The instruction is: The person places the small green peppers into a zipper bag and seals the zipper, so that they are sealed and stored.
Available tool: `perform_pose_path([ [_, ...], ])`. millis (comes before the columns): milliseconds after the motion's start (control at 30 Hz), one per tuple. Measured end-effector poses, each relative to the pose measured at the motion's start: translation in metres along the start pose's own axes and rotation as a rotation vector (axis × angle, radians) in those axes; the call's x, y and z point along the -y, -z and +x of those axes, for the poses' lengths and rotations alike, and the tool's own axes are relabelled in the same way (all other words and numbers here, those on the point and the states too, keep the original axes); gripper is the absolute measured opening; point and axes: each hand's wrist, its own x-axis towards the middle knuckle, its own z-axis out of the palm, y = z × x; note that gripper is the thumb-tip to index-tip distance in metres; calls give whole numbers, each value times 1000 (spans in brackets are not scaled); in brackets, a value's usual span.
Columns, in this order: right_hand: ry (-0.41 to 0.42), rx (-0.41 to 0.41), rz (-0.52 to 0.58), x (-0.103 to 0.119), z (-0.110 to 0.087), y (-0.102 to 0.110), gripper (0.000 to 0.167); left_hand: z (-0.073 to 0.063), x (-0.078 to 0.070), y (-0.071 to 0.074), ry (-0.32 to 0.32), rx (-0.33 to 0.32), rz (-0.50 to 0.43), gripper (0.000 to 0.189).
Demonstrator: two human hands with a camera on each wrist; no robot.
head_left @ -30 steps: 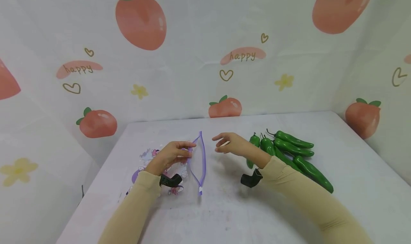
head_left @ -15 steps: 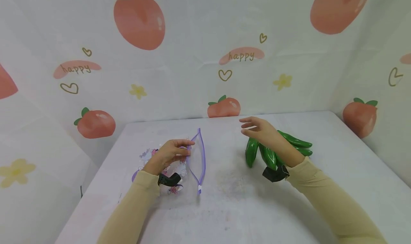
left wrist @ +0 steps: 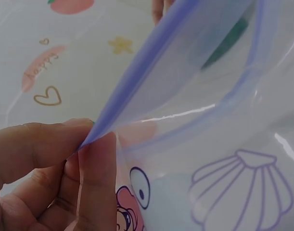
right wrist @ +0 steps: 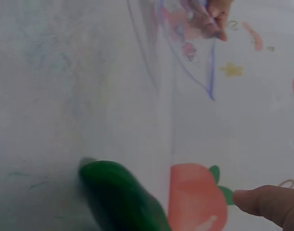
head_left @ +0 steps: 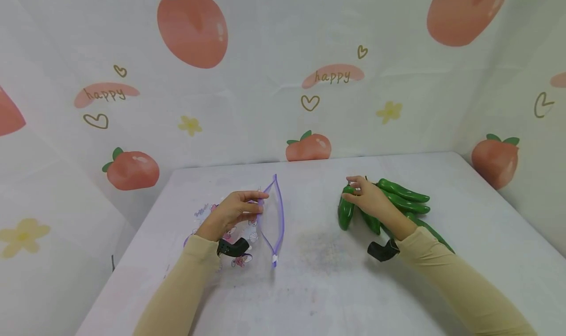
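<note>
My left hand pinches one side of the mouth of a clear zip bag between thumb and fingers. Purple strips edge the bag's gaping mouth, and a white slider sits at its near end. In the left wrist view, cartoon prints and a shell drawing show on the plastic. My right hand is over the stem end of the leftmost green pepper. In the right wrist view a fingertip stands apart from that pepper; any touch elsewhere is hidden.
Several more green peppers lie close together behind and right of my right hand, partly covered by it. A pale table carries everything. Behind it hangs a white backdrop cloth printed with fruit, hearts and flowers.
My right hand has moved from beside the bag, up and to the right, then down onto the leftmost pepper. The left hand keeps its pinch on the bag in nearly the same place.
</note>
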Motion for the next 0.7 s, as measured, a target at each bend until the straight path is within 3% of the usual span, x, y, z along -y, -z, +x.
perform_pose_path([
  [333,33,-3,-76,-8,8,-13,58,-1,-1,-1,-13,10,-4,37],
  [567,-1,36,-120,-3,11,-22,60,-3,-1,-1,-19,20,-9,40],
  [700,28,38,-139,-2,12,-25,61,-2,-2,0,-17,15,-4,40],
])
